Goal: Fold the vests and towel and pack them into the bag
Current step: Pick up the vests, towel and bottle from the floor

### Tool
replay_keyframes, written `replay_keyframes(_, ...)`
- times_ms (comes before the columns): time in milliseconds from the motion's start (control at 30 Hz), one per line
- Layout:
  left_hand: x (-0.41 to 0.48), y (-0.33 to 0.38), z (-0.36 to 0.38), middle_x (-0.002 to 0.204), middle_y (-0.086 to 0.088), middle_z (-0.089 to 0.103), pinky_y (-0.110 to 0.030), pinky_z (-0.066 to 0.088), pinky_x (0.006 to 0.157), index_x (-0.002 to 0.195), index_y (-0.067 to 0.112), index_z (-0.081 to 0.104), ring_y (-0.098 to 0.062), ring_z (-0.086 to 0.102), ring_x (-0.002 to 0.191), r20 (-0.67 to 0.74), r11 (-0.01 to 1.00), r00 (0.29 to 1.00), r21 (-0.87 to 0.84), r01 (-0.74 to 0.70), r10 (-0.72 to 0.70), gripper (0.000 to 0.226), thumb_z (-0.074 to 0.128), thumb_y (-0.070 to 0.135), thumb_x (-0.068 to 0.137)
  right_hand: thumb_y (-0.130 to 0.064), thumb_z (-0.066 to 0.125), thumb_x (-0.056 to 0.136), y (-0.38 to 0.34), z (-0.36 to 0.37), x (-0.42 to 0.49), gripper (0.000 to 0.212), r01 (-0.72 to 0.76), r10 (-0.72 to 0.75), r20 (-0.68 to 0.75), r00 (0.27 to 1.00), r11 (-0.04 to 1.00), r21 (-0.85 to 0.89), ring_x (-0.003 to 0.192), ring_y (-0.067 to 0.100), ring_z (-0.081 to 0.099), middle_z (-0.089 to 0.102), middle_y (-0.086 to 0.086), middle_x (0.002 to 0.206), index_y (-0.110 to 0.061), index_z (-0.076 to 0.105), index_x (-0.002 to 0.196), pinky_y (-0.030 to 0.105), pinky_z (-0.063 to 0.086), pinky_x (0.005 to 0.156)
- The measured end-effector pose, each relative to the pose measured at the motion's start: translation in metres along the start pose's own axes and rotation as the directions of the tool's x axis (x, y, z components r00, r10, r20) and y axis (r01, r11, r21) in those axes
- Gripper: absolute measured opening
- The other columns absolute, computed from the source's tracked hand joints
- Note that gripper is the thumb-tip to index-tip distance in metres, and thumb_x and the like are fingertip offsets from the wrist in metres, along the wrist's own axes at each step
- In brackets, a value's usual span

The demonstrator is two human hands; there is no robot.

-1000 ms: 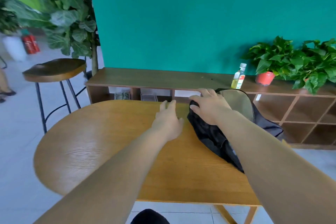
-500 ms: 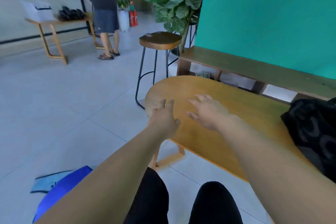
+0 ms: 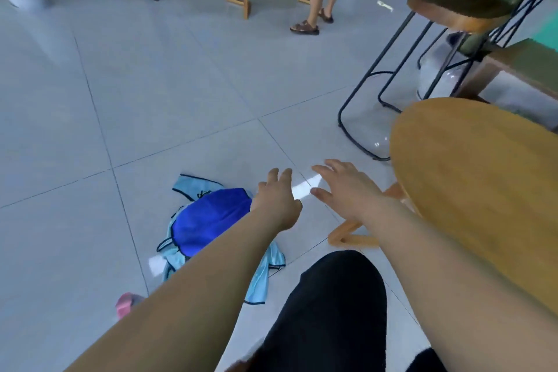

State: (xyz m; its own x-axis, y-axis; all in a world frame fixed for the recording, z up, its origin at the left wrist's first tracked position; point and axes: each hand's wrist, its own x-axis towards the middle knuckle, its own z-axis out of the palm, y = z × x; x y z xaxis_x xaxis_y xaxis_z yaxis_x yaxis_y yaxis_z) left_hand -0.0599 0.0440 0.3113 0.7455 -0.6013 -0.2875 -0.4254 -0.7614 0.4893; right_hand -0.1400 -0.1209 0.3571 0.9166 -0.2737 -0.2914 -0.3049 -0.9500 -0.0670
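Dark blue vest [image 3: 211,219] crumpled atop light blue vest [image 3: 262,278], on floor

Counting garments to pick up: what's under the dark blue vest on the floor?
A light blue garment, edges showing around the dark blue vest; anything deeper is covered.

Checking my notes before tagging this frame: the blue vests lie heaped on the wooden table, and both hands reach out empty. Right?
No. The head view shows the blue vests heaped on the grey tiled floor, left of the wooden table, not on it. The rest holds: the left hand and the right hand both reach out empty, fingers spread.
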Motion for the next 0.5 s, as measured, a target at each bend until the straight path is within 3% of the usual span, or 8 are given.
replay_keyframes(200, 0.013, -0.078, 0.019, 0.172, -0.005, 0.010, -0.047, 0.048, 0.098, 0.164, 0.024, 0.017, -0.041, 0.034, 0.142, 0.049, 0.983, 0.982, -0.031, 0.182, -0.181, 0.077, 0.060, 0.031, 0.100, -0.060, 0.043, 0.106, -0.045, 0.044, 0.066, 0.066, 0.127, -0.131, 0.134, 0.982, 0.991, 0.040, 0.156, 0.026, 0.021, 0.019, 0.000, 0.173, -0.034, 0.025, 0.164, 0.044, 0.037, 0.117)
replay_keyframes(333, 0.028, -0.119, 0.041, 0.173, -0.005, 0.007, -0.048, 0.047, 0.103, 0.167, 0.025, 0.014, -0.040, 0.030, 0.147, 0.082, 0.963, 0.961, -0.019, 0.268, -0.266, 0.081, 0.060, 0.034, 0.101, -0.060, 0.046, 0.105, -0.054, 0.077, 0.104, 0.070, 0.218, -0.241, 0.266, 0.933, 0.969, 0.114, 0.158, 0.023, 0.013, 0.009, -0.002, 0.174, -0.036, 0.020, 0.166, 0.045, 0.033, 0.121)
replay_keyframes(500, 0.059, -0.171, 0.082, 0.174, -0.003, 0.006, -0.052, 0.046, 0.110, 0.166, 0.030, 0.015, -0.038, 0.024, 0.150, 0.142, 0.919, 0.909, 0.004, 0.395, -0.392, 0.087, 0.066, 0.041, 0.096, -0.067, 0.050, 0.100, -0.036, 0.141, 0.145, 0.081, 0.176, -0.285, 0.411, 0.866, 0.943, 0.284, 0.159, 0.022, 0.007, 0.001, -0.005, 0.175, -0.045, 0.008, 0.165, 0.045, 0.028, 0.124)
